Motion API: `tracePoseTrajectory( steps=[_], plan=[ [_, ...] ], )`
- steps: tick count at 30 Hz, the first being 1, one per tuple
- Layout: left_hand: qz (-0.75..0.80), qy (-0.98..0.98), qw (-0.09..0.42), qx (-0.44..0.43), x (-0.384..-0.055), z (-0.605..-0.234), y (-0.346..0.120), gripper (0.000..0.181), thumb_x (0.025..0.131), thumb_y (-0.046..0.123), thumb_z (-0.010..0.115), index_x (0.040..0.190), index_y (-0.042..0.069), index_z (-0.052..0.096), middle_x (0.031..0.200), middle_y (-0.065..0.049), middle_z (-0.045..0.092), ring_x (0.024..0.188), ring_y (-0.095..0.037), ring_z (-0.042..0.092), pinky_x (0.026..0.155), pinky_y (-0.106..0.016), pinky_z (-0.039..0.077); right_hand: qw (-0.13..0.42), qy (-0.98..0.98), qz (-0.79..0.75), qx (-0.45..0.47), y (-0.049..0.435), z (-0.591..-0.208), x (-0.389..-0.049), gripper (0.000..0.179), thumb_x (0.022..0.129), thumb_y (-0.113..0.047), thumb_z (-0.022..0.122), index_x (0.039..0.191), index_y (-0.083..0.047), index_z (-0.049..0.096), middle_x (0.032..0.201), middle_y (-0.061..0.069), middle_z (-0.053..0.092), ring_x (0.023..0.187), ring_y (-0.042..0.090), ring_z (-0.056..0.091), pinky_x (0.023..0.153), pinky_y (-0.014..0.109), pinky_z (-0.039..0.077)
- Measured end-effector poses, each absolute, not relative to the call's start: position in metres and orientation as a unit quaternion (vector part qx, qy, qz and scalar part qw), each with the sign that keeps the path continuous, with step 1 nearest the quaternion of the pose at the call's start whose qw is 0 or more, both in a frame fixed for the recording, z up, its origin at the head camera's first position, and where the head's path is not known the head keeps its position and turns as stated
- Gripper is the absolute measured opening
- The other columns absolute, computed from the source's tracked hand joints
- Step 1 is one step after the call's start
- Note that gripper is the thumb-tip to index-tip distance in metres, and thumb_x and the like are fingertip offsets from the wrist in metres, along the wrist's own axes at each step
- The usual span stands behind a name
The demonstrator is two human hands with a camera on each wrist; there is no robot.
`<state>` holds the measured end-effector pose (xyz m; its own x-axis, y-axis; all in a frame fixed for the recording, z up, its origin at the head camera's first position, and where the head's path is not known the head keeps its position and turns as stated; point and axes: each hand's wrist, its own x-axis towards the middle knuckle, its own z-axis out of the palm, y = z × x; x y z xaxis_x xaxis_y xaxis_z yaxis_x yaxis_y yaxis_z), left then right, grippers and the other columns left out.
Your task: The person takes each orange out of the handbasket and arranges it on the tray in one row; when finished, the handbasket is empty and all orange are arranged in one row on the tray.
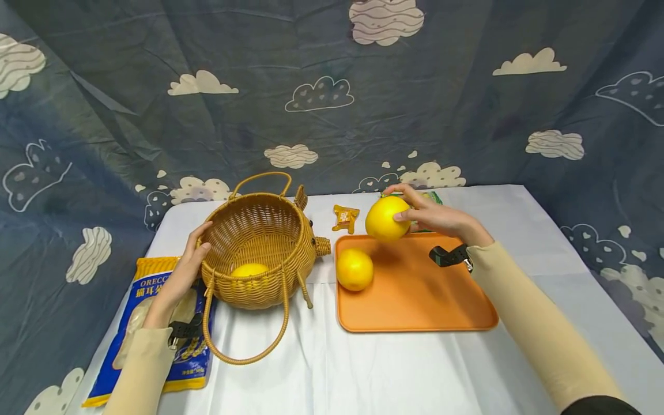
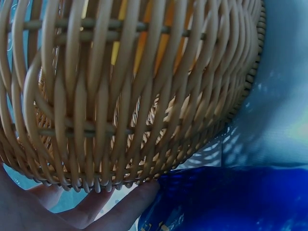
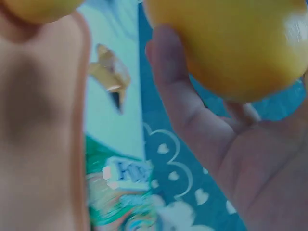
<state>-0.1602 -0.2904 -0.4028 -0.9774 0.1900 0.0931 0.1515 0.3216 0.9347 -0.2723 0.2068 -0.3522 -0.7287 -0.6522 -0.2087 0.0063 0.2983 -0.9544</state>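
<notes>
My left hand rests against the left side of a pig-shaped wicker basket, its fingertips at the rim. Close up, the left wrist view shows those fingers touching the woven wall. One yellow fruit lies inside the basket. Above the far left part of an orange tray, my right hand grips a round yellow citrus fruit, thumb on the near side. Another yellow citrus fruit sits at the tray's left end, apart from the held one.
A blue and yellow pasta bag lies left of the basket, under my left forearm. A small orange packet lies behind the tray. Partly hidden by my right hand is a green packet. A cloud-patterned curtain hangs behind the table.
</notes>
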Motion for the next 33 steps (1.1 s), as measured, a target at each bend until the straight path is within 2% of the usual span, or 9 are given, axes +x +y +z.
tracePoseTrajectory(
  steps=[4, 10, 14, 17, 21, 24, 29, 33],
  plan=[
    [0.572, 0.814, 0.018, 0.104, -0.160, -0.403, -0.290, 0.054, 0.106, 0.024, 0.030, 0.154, 0.015, 0.007, 0.157, -0.015, -0.002, 0.140, -0.041, 0.003, 0.105, -0.066, 0.010, 0.294, 0.753, -0.556, -0.195, 0.218, -0.366, -0.263, 0.058, 0.095, -0.019, 0.060, 0.144, -0.022, 0.029, 0.142, 0.016, 0.028, 0.113, 0.037, 0.047, 0.089, 0.044, 0.048],
    [0.567, 0.817, 0.014, 0.107, -0.160, -0.404, -0.291, 0.054, 0.106, 0.026, 0.030, 0.154, 0.014, 0.007, 0.157, -0.016, -0.002, 0.141, -0.040, 0.002, 0.106, -0.064, 0.008, 0.298, 0.742, -0.574, -0.176, 0.226, -0.385, -0.248, 0.054, 0.095, -0.016, 0.059, 0.137, -0.014, 0.027, 0.141, 0.019, 0.025, 0.114, 0.038, 0.044, 0.090, 0.045, 0.048],
    [0.566, 0.817, 0.015, 0.106, -0.160, -0.404, -0.291, 0.054, 0.106, 0.026, 0.030, 0.154, 0.014, 0.007, 0.157, -0.016, -0.002, 0.141, -0.041, 0.002, 0.106, -0.065, 0.008, 0.297, 0.770, -0.539, -0.169, 0.231, -0.396, -0.240, 0.056, 0.094, -0.022, 0.061, 0.140, -0.021, 0.028, 0.144, 0.017, 0.021, 0.114, 0.039, 0.040, 0.091, 0.048, 0.043],
    [0.567, 0.817, 0.016, 0.104, -0.160, -0.405, -0.290, 0.055, 0.106, 0.027, 0.030, 0.154, 0.014, 0.007, 0.157, -0.016, -0.002, 0.140, -0.041, 0.003, 0.106, -0.065, 0.010, 0.299, 0.781, -0.523, -0.163, 0.233, -0.401, -0.234, 0.057, 0.094, -0.026, 0.062, 0.142, -0.025, 0.030, 0.146, 0.015, 0.018, 0.114, 0.039, 0.038, 0.088, 0.046, 0.041],
    [0.571, 0.815, 0.018, 0.102, -0.160, -0.405, -0.290, 0.054, 0.106, 0.026, 0.030, 0.154, 0.015, 0.007, 0.157, -0.016, -0.002, 0.140, -0.042, 0.003, 0.105, -0.066, 0.011, 0.311, 0.752, -0.556, -0.168, 0.232, -0.408, -0.228, 0.055, 0.095, -0.019, 0.057, 0.141, -0.015, 0.027, 0.147, 0.016, 0.014, 0.114, 0.039, 0.037, 0.086, 0.039, 0.041],
    [0.573, 0.813, 0.018, 0.102, -0.160, -0.404, -0.290, 0.055, 0.106, 0.026, 0.030, 0.154, 0.016, 0.007, 0.157, -0.016, -0.002, 0.140, -0.043, 0.004, 0.104, -0.067, 0.011, 0.308, 0.751, -0.558, -0.175, 0.230, -0.413, -0.225, 0.059, 0.094, -0.017, 0.056, 0.143, -0.012, 0.024, 0.148, 0.018, 0.014, 0.115, 0.039, 0.037, 0.087, 0.039, 0.041],
    [0.569, 0.816, 0.018, 0.101, -0.160, -0.404, -0.290, 0.055, 0.106, 0.028, 0.030, 0.154, 0.016, 0.006, 0.157, -0.016, -0.002, 0.140, -0.043, 0.003, 0.105, -0.066, 0.010, 0.268, 0.795, -0.517, -0.173, 0.221, -0.423, -0.217, 0.062, 0.094, -0.023, 0.060, 0.146, -0.014, 0.028, 0.145, 0.019, 0.027, 0.117, 0.036, 0.039, 0.094, 0.043, 0.036],
    [0.569, 0.816, 0.017, 0.100, -0.160, -0.403, -0.290, 0.055, 0.106, 0.028, 0.030, 0.154, 0.016, 0.006, 0.157, -0.016, -0.002, 0.140, -0.042, 0.003, 0.106, -0.065, 0.009, 0.220, 0.820, -0.507, -0.150, 0.208, -0.425, -0.208, 0.060, 0.093, -0.025, 0.062, 0.142, -0.013, 0.030, 0.135, 0.022, 0.039, 0.112, 0.036, 0.044, 0.093, 0.045, 0.036]
  ],
)
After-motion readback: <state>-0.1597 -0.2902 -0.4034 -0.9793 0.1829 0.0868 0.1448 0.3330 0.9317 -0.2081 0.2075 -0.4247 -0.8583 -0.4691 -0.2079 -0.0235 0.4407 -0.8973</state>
